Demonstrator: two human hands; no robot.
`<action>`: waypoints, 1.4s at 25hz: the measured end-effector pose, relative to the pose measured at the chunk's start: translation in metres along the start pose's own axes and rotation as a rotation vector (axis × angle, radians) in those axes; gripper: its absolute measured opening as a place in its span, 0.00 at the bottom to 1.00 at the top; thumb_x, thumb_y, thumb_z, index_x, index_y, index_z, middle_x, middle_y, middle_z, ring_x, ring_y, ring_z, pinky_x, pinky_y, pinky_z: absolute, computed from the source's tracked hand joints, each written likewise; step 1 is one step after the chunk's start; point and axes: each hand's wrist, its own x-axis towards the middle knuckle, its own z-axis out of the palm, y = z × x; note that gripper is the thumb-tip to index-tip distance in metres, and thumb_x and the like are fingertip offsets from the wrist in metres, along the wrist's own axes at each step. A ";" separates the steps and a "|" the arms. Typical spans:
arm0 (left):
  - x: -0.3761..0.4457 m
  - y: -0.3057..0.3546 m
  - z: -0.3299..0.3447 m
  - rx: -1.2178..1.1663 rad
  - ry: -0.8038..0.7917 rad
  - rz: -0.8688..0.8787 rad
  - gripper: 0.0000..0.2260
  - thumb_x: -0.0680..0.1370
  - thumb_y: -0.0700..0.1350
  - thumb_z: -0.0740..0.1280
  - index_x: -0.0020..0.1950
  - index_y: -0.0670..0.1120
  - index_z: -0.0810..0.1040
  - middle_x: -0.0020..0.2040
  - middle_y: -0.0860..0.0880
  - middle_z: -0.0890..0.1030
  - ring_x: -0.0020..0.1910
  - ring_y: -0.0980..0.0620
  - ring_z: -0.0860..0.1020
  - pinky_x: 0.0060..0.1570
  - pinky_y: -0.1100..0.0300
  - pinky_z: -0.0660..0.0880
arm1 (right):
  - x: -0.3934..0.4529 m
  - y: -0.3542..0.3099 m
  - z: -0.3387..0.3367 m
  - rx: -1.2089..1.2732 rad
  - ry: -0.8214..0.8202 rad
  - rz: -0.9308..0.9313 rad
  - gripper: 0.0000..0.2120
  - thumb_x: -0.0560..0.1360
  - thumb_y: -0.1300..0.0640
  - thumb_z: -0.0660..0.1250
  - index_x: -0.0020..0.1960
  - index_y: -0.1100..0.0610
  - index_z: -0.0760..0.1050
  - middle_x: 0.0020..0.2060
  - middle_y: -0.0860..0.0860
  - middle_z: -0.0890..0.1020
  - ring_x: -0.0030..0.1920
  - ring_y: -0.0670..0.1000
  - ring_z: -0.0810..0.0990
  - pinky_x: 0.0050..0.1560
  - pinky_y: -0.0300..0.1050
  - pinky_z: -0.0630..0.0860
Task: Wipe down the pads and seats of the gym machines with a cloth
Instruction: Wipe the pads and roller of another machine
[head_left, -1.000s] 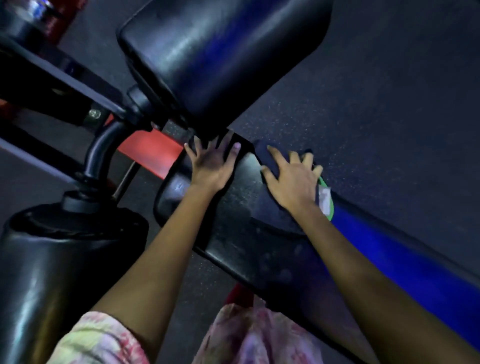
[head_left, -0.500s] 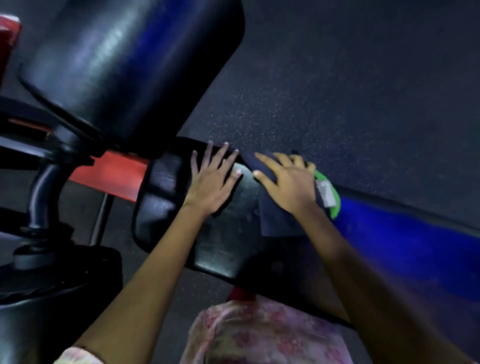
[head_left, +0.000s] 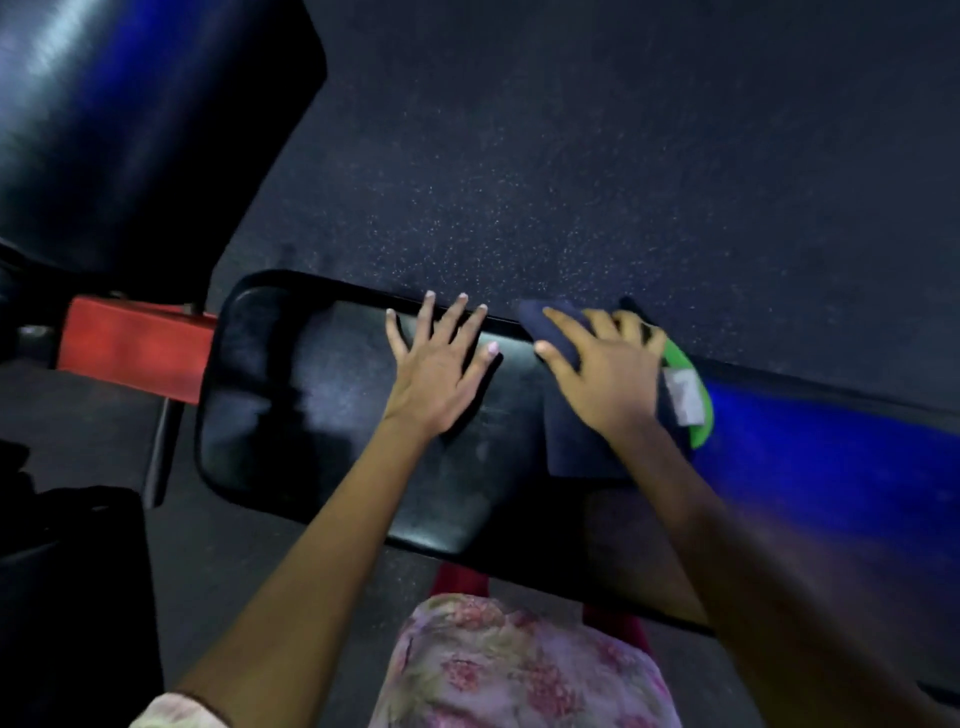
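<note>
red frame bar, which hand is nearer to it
Left. The left hand rests flat on the black seat pad, nearer the red frame bar; the right hand presses the cloth farther along.

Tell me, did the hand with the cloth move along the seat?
Yes. The right hand slid the cloth away from the seat's rounded end, toward the blue-lit part.

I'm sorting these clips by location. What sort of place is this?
Most likely a gym. A long black padded bench sits on a red metal frame, a big black roller pad looms at upper left, and the dark speckled floor looks like rubber gym flooring.
</note>
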 end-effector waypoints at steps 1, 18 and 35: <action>0.000 0.013 0.004 0.006 -0.011 -0.007 0.29 0.78 0.63 0.42 0.76 0.51 0.56 0.77 0.53 0.55 0.76 0.48 0.44 0.68 0.40 0.32 | 0.003 -0.004 0.001 0.018 -0.020 -0.046 0.26 0.74 0.38 0.51 0.63 0.47 0.76 0.51 0.55 0.81 0.50 0.62 0.76 0.50 0.58 0.68; -0.005 0.137 0.028 0.046 -0.086 0.102 0.25 0.81 0.59 0.45 0.76 0.53 0.56 0.76 0.52 0.57 0.76 0.49 0.47 0.65 0.39 0.28 | -0.063 0.176 -0.032 -0.015 0.052 0.137 0.27 0.75 0.38 0.50 0.66 0.49 0.74 0.53 0.58 0.79 0.53 0.62 0.75 0.54 0.60 0.66; 0.007 0.258 0.061 -0.021 -0.157 0.302 0.27 0.81 0.58 0.47 0.74 0.42 0.60 0.74 0.46 0.63 0.74 0.49 0.56 0.72 0.50 0.36 | -0.091 0.242 -0.044 0.039 0.057 0.221 0.27 0.75 0.39 0.50 0.65 0.50 0.75 0.56 0.60 0.78 0.55 0.64 0.73 0.55 0.62 0.62</action>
